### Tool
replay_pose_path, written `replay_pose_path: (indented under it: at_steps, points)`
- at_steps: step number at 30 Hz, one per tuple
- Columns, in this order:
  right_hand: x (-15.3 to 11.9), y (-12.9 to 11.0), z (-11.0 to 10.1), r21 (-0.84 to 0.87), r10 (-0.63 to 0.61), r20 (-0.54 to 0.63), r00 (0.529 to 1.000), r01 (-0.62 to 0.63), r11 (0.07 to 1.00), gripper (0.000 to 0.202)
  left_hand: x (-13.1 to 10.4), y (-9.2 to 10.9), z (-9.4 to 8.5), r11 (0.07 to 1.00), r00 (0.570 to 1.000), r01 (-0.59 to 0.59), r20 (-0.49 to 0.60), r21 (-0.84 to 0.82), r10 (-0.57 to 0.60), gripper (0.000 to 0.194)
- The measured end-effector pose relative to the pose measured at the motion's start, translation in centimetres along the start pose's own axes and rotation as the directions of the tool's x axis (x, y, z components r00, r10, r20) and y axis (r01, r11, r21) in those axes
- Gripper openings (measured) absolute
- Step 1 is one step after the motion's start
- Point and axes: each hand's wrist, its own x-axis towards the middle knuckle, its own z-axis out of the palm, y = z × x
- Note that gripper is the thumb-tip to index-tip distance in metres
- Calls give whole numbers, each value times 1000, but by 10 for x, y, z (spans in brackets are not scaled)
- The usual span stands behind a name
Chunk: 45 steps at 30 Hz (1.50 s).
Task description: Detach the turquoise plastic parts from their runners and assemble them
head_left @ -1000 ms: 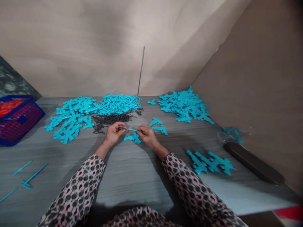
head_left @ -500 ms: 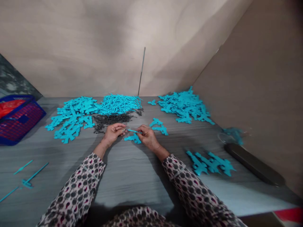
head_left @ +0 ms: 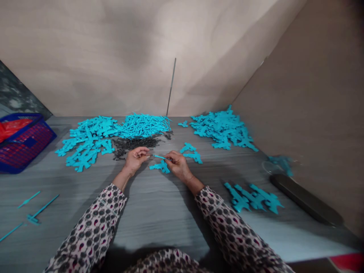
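Two hands pinch a slim turquoise rod (head_left: pixel 159 156).

At the centre, our left hand (head_left: pixel 137 160) and right hand (head_left: pixel 177 165) cover the ends of the turquoise stick (head_left: pixel 159 156), and its fine detail is too small for us to make out. Toward nine o'clock, the dark pile (head_left: pixel 133 145) blurs into specks, while the picture's edge cuts off the blue basket (head_left: pixel 31 146). At eight o'clock we lose one end of a thin rod (head_left: pixel 10 232); at four, a red thing (head_left: pixel 347 262) is cropped. Near three, blur hides what the clear object (head_left: pixel 267 167) is.
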Motion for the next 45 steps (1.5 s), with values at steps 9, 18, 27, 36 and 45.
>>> replay_pose_path:
  at_steps: [9,18,27,36,45]
  points:
    - [1,3,-3,74,102,-8,995,-101,992,13,1,2,-1,1000,1000,-27,-15,16,27,34]
    - [1,-2,2,360,355,30,934,-342,868,28,-3,8,2,999,994,-3,112,36,-1,36]
    - [5,-36,-5,99,120,121,985,-133,986,25,-8,11,20,999,973,5,230,-42,4,38]
    - [2,-32,3,255,193,143,971,-225,940,26,-10,13,18,996,974,68,220,-62,-52,38]
    - [0,-39,12,389,322,108,941,-338,857,25,-12,18,17,989,964,123,244,-78,-100,41]
